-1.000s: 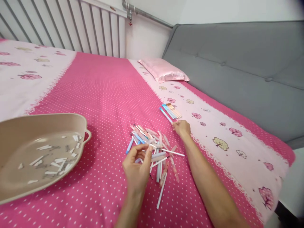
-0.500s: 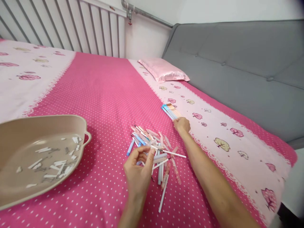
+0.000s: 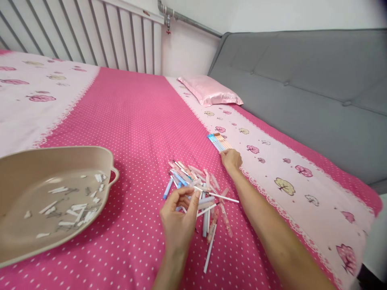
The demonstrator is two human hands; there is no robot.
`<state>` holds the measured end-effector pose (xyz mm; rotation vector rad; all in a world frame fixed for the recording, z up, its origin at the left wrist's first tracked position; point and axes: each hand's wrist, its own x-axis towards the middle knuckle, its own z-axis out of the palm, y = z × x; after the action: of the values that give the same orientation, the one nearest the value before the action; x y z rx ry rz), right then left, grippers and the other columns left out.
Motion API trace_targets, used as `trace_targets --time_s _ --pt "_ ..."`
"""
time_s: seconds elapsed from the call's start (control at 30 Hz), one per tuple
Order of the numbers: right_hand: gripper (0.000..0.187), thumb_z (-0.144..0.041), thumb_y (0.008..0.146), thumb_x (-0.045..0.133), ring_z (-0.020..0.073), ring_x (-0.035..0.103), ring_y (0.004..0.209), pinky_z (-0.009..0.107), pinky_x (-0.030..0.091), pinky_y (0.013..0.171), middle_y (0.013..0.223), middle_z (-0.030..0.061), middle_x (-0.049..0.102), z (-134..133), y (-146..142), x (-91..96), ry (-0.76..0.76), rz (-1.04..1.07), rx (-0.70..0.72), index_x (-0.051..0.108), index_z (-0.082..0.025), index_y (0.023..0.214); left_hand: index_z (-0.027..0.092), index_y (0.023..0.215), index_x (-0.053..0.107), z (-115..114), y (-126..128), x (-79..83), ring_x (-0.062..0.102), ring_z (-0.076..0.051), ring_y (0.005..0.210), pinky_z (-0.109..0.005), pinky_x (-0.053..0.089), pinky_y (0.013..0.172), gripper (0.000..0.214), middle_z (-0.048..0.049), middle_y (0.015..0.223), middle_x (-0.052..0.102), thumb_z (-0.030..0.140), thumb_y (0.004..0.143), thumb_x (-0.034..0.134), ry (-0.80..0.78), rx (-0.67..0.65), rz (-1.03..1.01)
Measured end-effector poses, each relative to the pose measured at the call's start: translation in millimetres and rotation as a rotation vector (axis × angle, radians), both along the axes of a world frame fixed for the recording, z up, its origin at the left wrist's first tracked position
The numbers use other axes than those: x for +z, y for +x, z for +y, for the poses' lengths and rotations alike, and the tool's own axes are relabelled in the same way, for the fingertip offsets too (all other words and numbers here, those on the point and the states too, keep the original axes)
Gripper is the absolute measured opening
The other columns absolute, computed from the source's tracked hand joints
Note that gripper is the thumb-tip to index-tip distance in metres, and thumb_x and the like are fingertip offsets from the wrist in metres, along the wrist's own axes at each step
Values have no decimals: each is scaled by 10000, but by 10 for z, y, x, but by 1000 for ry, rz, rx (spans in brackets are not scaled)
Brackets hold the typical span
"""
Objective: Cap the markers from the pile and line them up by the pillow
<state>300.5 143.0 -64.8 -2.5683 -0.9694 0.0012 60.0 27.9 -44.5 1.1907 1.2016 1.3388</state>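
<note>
My left hand hovers over the near left side of a loose pile of pen parts. Its fingers curl towards the thumb in a pinch, and whatever may be between them is hard to make out. A thin white tube lies just beyond the fingertips. Blue, pink and clear barrels are mixed with white tubes in the pile. Further off, my right hand is closed at the near ends of a neat row of pens, blue on the left and peach with brown ends on the right. Its fingertips are partly hidden.
A beige basin with a side handle stands at the left, holding small white pieces and thin grey bits. A pink pillow lies at the back against the grey headboard. A polka-dot bedspread covers the bed.
The view has shifted slightly, so everything sits a little further right. Both hands keep nearly the same place and pose.
</note>
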Motion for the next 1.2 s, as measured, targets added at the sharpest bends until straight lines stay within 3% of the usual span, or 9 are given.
trace_targets --time_s 0.13,1.2 --pt "277 -369 863 582 214 653 940 384 494 829 980 119 697 4 -8 3 6 -9 -5 697 -138 965 153 800 654 -5 -4 4 557 -134 564 -268 506 550 264 -33 668 642 401 716 688 5 -10 8" --pt "282 -387 894 553 191 632 931 401 505 828 987 69 668 14 4 -50 -26 2 -64 645 -138 988 154 778 660 1 -2 6 556 -132 537 -255 500 517 255 -24 625 631 394 702 695 18 6 8"
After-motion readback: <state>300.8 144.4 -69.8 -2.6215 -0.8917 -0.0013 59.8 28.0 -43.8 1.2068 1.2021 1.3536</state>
